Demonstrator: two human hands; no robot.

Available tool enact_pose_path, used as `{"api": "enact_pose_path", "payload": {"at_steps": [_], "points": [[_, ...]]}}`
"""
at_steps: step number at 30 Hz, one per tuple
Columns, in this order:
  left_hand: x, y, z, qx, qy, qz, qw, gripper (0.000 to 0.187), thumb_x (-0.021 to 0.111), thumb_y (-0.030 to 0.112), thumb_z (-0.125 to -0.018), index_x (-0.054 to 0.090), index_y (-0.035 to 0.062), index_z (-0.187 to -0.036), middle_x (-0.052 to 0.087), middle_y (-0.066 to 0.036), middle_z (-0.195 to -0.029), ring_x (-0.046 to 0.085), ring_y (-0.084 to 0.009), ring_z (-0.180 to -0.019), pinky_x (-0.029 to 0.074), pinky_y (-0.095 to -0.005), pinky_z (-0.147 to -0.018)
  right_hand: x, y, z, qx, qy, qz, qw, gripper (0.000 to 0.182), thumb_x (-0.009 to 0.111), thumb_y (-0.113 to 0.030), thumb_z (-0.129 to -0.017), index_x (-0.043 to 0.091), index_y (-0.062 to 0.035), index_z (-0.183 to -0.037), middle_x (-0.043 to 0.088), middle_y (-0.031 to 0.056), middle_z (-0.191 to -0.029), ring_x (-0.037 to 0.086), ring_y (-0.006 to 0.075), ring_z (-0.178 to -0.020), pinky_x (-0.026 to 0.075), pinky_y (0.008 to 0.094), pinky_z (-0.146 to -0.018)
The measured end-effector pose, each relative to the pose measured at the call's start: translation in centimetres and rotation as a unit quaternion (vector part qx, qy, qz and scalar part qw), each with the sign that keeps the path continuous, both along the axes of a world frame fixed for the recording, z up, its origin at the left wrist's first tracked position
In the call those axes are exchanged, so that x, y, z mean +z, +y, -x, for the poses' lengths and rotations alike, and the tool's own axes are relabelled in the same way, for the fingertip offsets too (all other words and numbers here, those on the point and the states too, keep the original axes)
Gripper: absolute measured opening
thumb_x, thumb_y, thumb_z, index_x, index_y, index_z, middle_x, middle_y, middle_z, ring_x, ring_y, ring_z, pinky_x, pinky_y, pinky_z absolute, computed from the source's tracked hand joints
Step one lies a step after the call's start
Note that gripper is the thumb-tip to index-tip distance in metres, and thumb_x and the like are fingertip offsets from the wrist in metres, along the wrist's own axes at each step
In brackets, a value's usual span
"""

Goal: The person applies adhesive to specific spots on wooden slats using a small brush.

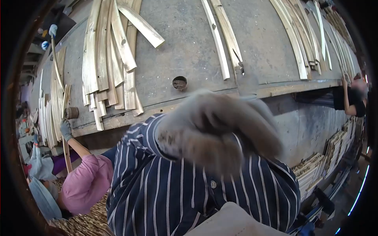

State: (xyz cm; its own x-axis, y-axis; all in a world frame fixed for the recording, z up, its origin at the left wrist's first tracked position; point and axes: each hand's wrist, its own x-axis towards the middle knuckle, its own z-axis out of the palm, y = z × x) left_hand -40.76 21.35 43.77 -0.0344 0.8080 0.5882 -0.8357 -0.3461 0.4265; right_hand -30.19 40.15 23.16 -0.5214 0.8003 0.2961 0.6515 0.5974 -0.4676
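In the head view both my hands are in grey, stained work gloves, close together before my chest and blurred by motion. My left hand (pixel 193 131) reaches in from the striped sleeve with its fingers curled; whatever they hold is hidden. Against it, partly overlapped, is my right hand (pixel 260 128), its fingers bent but smeared. A faint flat grey shape (pixel 248 85), perhaps a blade, shows just above the right hand. Beyond it lie two long wooden strips (pixel 222 29), one with a dark mark at its near end. A small round tin (pixel 180 83) with brown stuff inside stands on the table.
The grey table (pixel 165 63) has a wooden front edge. Overlapping wooden strips (pixel 108 59) lie left, more strips (pixel 295 35) right. A co-worker in a pink top (pixel 86 181) works at left beside another tin (pixel 71 113); another person (pixel 352 96) stands far right.
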Motion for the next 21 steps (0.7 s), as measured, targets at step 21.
{"api": "enact_pose_path", "payload": {"at_steps": [21], "points": [[6.4, -21.9, 3.3, 0.090, 0.285, 0.707, 0.641, 0.031, 0.051, 0.013, -0.097, 0.050, -0.0056, -0.122, 0.064, -0.015, -0.096, 0.063, -0.0190, -0.084, 0.053, -0.0277, -0.070, -2.9, 3.6, -1.7, -0.033, -0.110, 0.019, 0.993, 0.019, 0.064, -0.030, -0.084, 0.065, -0.0145, -0.094, 0.065, 0.0112, -0.087, 0.065, 0.0326, -0.083, 0.050, 0.0460, -0.065]]}}
